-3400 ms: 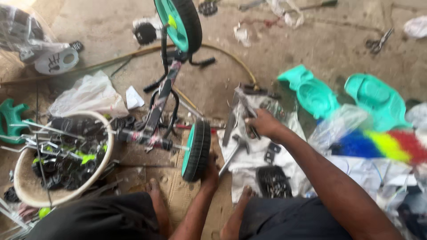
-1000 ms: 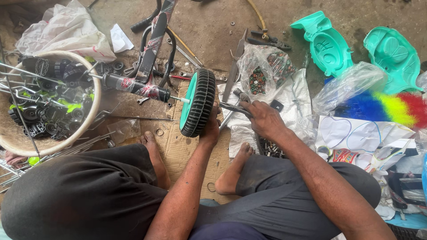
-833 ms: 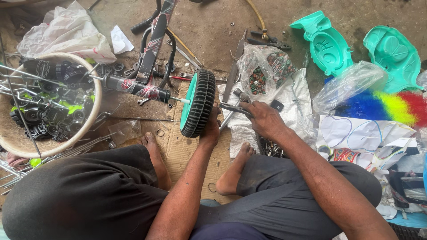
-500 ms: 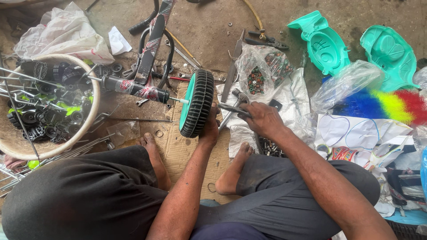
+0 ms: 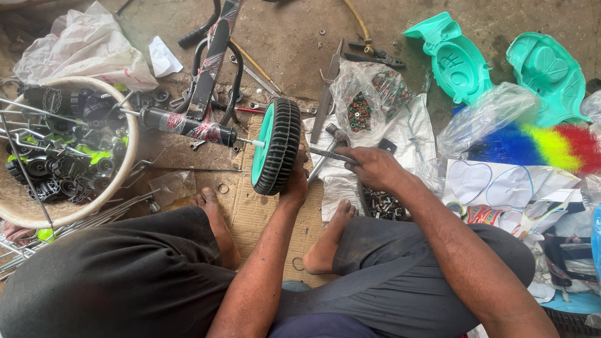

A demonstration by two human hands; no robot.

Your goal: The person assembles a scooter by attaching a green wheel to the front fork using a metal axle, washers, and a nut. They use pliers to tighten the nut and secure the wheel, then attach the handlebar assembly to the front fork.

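Observation:
My left hand (image 5: pixel 295 181) grips the near rim of a small wheel (image 5: pixel 276 145) with a black tyre and teal hub, held upright on the floor. The wheel sits on the axle end of a black tricycle frame (image 5: pixel 206 81) with red patterned wrap, lying on the ground. My right hand (image 5: pixel 374 166) is closed around a long metal hand tool (image 5: pixel 330 153), just right of the wheel. A hammer (image 5: pixel 325 150) lies under that hand on white plastic sheeting (image 5: pixel 413 131). I sit on cardboard (image 5: pixel 250 213) with bare feet forward.
A round basket (image 5: pixel 128 134) of small black wheels and metal rods stands at left. Two teal plastic seat shells (image 5: pixel 454 59) lie at top right, beside a bag of coloured feathers (image 5: pixel 532 141). A clear bag of small parts (image 5: pixel 369 100), pliers (image 5: pixel 375 55) and loose nuts litter the floor.
The view has dropped from the far floor to my lap since the oldest frame. My right hand has come from the plastic sheet to beside the wheel, holding the tool. The wheel stays put.

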